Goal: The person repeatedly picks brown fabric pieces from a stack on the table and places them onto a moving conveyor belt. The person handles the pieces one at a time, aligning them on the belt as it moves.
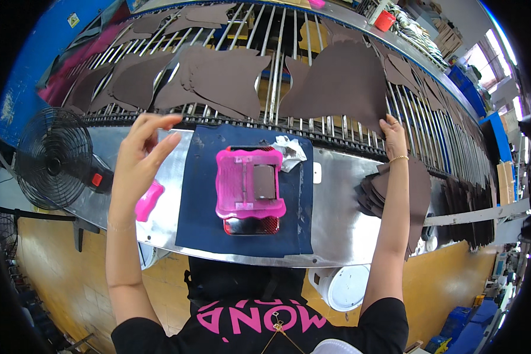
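Steel surface (336, 218) spans the frame's middle, a barred rack (277, 71) above it. Right hand (393, 137), its grip pinched on a large brown leather piece (342, 82) at upper right. Left hand (141, 156) hovers open and empty, centre-left. Between them, a pink tray (248, 183) holds a grey block (264, 181) on a navy mat (200, 206).

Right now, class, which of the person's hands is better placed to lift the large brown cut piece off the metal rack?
Probably the right hand: its fingers already touch the large brown piece; the left hand is raised, open and apart.
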{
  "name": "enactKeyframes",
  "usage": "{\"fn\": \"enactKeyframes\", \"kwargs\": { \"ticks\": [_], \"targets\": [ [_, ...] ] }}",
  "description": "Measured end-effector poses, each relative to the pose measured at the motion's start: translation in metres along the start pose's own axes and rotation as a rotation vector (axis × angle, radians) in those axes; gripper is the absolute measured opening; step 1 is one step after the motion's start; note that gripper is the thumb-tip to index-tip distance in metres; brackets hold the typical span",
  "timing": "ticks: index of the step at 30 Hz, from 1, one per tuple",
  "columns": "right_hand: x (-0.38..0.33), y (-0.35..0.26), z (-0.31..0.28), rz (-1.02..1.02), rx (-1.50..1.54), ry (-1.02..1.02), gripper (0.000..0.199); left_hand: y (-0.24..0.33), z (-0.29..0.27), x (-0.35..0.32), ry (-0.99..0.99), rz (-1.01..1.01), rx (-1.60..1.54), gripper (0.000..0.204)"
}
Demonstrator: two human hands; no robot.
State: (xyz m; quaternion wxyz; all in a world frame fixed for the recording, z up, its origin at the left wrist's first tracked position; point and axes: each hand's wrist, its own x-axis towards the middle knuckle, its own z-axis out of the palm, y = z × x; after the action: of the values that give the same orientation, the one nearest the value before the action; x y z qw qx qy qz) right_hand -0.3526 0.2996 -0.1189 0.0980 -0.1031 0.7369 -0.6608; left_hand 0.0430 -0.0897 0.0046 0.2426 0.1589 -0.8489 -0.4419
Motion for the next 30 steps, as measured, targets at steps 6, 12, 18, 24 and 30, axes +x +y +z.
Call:
{"fn": "enactKeyframes", "kwargs": {
  "ticks": [6, 12, 18, 24, 30],
  "targets": [
    [0.042, 0.055, 0.017, 0.077, -0.208, 0.021, 0.034, -0.036, -0.029, -0.032, 0.093, -0.144, 0.013, 0.025],
    [0.056, 0.077, 0.016, 0.022, -0.529, 0.019, 0.035, -0.048, -0.03, -0.039, 0.1, -0.213, -0.055, 0.024],
    [-0.001, 0.005, 0.01, -0.212, -0.725, 0.235, 0.039, -0.051, -0.024, -0.035, 0.073, -0.191, -0.041, 0.025],
    [-0.153, -0.01, -0.102, -0.294, -1.367, 0.61, 0.037, -0.055, -0.013, -0.032, 0.065, -0.173, -0.121, 0.024],
    [-0.251, 0.041, -0.13, 0.329, -1.485, 0.939, 0.058, -0.06, 0.001, -0.026, -0.004, -0.111, -0.217, 0.028]
  ]
}}
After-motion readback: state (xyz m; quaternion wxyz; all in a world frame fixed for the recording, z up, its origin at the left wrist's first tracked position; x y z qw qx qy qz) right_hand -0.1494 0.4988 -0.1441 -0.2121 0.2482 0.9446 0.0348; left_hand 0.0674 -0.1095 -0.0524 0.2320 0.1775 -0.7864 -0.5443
